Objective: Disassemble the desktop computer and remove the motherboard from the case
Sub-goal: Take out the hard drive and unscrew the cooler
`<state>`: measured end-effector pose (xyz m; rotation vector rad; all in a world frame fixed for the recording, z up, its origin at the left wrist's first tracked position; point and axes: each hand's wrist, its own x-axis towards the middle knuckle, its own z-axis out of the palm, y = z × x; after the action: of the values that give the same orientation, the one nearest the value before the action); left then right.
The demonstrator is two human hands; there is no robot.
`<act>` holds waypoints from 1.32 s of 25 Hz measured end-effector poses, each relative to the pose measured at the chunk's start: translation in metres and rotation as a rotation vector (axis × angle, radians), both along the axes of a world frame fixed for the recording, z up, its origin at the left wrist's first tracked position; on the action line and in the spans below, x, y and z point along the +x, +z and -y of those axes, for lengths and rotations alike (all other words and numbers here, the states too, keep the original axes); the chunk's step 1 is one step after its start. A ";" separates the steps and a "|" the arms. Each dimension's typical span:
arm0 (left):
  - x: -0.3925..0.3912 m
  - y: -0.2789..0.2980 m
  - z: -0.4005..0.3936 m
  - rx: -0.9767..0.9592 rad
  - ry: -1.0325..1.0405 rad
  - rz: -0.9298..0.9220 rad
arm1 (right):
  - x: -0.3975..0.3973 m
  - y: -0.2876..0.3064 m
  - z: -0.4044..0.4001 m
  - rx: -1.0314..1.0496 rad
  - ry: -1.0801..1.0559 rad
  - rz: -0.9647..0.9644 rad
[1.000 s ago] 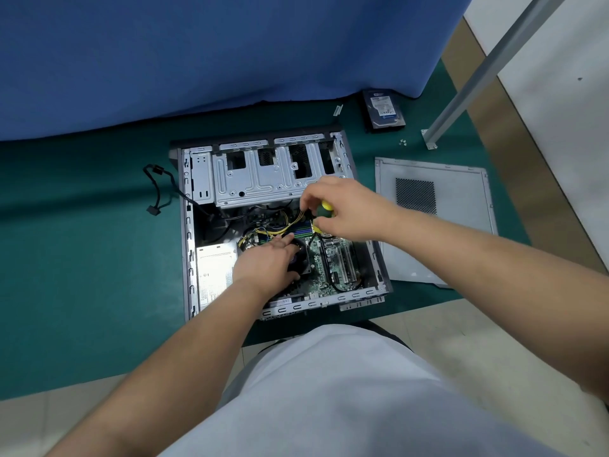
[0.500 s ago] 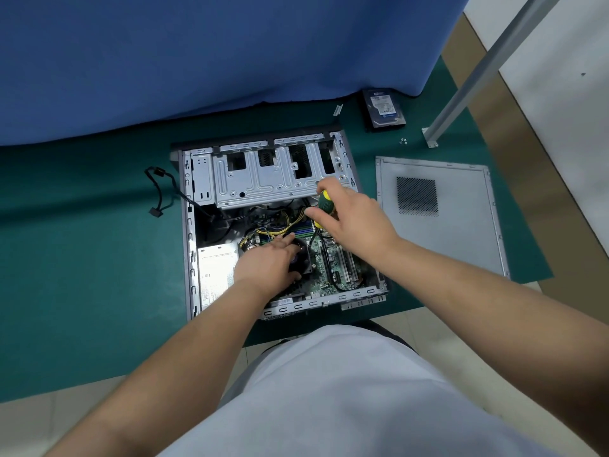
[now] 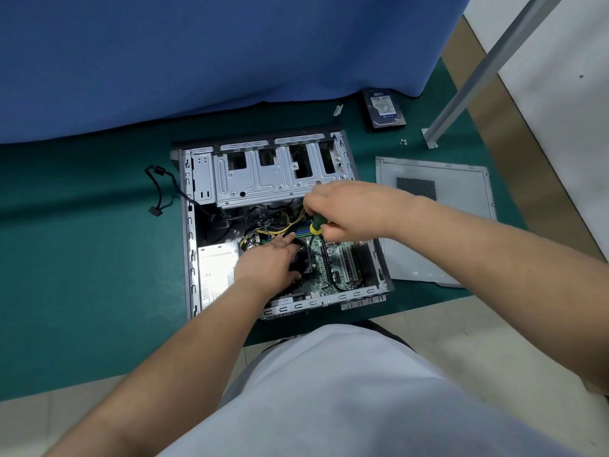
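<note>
Inside the open computer case (image 3: 189, 232), which lies on its side on the green mat (image 3: 82, 258), both hands are at work over the motherboard (image 3: 333, 262). The left hand (image 3: 268, 262) rests palm down on the black CPU cooler fan (image 3: 301, 258), its fingers nearly straight and spread loosely over the fan's top, the fingertips pointing toward the yellow cables (image 3: 283, 225). The right hand (image 3: 349, 209) has its fingers curled round the green-and-yellow handle of a screwdriver (image 3: 317, 224), whose shaft points down at the board just beside the fan; the tip is too small to make out. The motherboard sits flat in the bottom of the case, between the silver power supply (image 3: 216, 268) and the case's right wall, below the metal drive cage (image 3: 273, 176).

Compared with half a second ago, the right hand has swung its wrist further over to the right and turned, so the knuckles now lie higher, at the edge of the drive cage, and the screwdriver handle shows below the fingers instead of above them. The left hand has stayed on the fan.

To the right of the case lies the removed side panel (image 3: 461, 225), and beyond it a hard drive (image 3: 384, 108) at the foot of the blue curtain (image 3: 197, 44).
</note>
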<state>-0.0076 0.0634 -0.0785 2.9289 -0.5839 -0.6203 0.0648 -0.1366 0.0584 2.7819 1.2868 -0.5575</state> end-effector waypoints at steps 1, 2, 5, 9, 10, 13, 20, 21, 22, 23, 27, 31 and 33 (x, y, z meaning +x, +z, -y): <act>0.000 0.000 0.000 0.001 0.000 0.003 | -0.001 -0.002 0.002 0.017 -0.042 0.015; 0.000 0.000 0.000 0.003 -0.002 0.004 | -0.004 -0.007 0.003 0.075 -0.111 0.017; 0.000 0.000 0.001 0.007 -0.004 0.003 | -0.019 -0.024 0.006 0.392 -0.410 -0.094; -0.001 0.002 0.000 0.008 -0.007 0.005 | -0.040 -0.046 0.008 0.628 -0.646 -0.096; -0.001 0.003 0.000 0.009 -0.007 0.003 | -0.044 -0.051 0.009 0.644 -0.665 -0.100; 0.000 0.005 0.001 0.010 -0.009 0.003 | -0.047 -0.058 0.015 0.695 -0.746 -0.059; -0.001 0.006 0.001 0.003 -0.005 -0.006 | -0.060 -0.069 0.029 0.767 -0.867 -0.098; -0.001 0.006 0.001 0.004 -0.004 -0.007 | -0.061 -0.071 0.030 0.770 -0.869 -0.108; -0.001 0.006 0.000 0.005 -0.005 -0.007 | -0.063 -0.072 0.029 0.773 -0.864 -0.113; -0.001 0.006 0.000 0.005 -0.006 -0.004 | -0.063 -0.073 0.029 0.773 -0.858 -0.117; -0.001 0.005 0.000 0.003 -0.008 -0.002 | -0.063 -0.075 0.027 0.761 -0.850 -0.121; -0.002 0.004 0.000 -0.002 -0.006 -0.001 | -0.063 -0.077 0.028 0.744 -0.855 -0.114; -0.001 0.003 0.000 -0.002 -0.006 -0.002 | -0.064 -0.078 0.028 0.737 -0.858 -0.114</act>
<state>-0.0089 0.0636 -0.0756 2.9253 -0.5933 -0.6229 0.0010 -0.1644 -0.0195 3.9409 0.2079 -0.2587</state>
